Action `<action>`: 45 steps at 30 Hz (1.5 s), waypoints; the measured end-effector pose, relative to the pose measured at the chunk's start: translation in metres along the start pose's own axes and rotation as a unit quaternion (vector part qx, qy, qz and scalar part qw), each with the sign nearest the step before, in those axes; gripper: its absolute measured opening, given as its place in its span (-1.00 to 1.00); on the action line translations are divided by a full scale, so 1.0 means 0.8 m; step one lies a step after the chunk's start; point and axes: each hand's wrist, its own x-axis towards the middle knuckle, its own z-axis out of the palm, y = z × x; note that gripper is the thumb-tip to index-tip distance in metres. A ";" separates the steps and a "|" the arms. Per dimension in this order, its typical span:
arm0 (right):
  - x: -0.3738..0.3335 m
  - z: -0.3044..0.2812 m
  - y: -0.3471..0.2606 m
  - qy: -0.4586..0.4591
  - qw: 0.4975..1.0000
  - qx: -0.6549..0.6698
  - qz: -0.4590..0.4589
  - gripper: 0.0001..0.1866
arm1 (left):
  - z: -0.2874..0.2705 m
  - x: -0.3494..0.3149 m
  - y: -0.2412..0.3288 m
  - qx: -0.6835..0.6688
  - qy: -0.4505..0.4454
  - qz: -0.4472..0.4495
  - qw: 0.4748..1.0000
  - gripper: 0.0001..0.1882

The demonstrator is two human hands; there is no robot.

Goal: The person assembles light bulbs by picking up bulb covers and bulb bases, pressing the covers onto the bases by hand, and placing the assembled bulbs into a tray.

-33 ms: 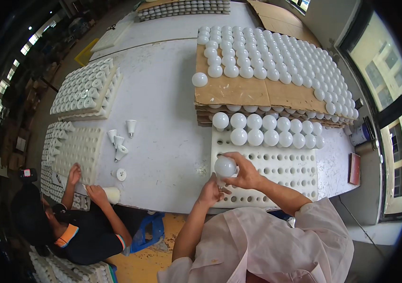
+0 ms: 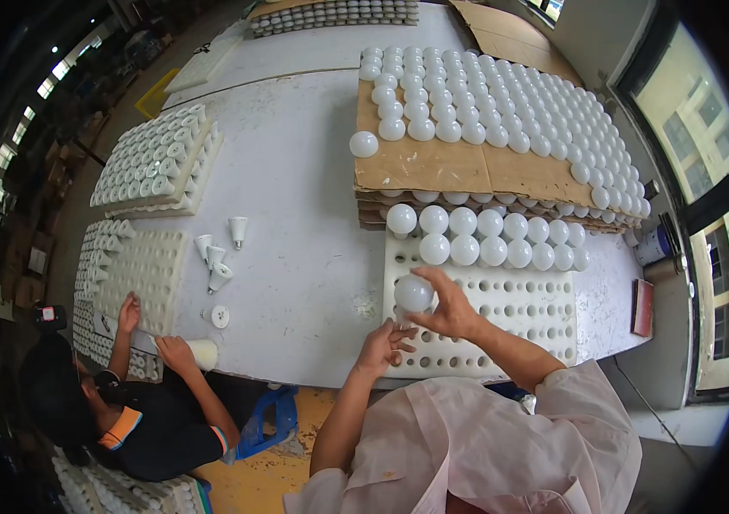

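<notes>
My right hand [image 2: 452,310] grips a round white light bulb [image 2: 414,294] between thumb and fingers, above the near left part of a white foam tray [image 2: 518,330] with rows of round holes. Just below the bulb is my left hand [image 2: 384,347], its fingers apart, close to the bulb's lower end. That lower end is mostly hidden by the hands. Two rows of white bulbs [image 2: 464,249] stand upright along the tray's far side.
Layered cardboard [image 2: 433,167] beyond the tray carries many bulbs. Loose bulb housings [image 2: 220,276] lie mid-table. At left, a co-worker [image 2: 124,411] handles something by another foam tray [image 2: 146,274], near stacked housings [image 2: 154,158]. A red box [image 2: 642,307] is at the right edge.
My right hand has lifted the bulb slightly up and to the right. The fingers of my left hand have spread and come away from the bulb's lower end.
</notes>
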 end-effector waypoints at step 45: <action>0.315 -0.084 0.152 -0.006 0.918 -0.396 -0.018 -0.43 | -0.281 -0.092 0.326 0.725 0.512 0.079 0.453 -0.41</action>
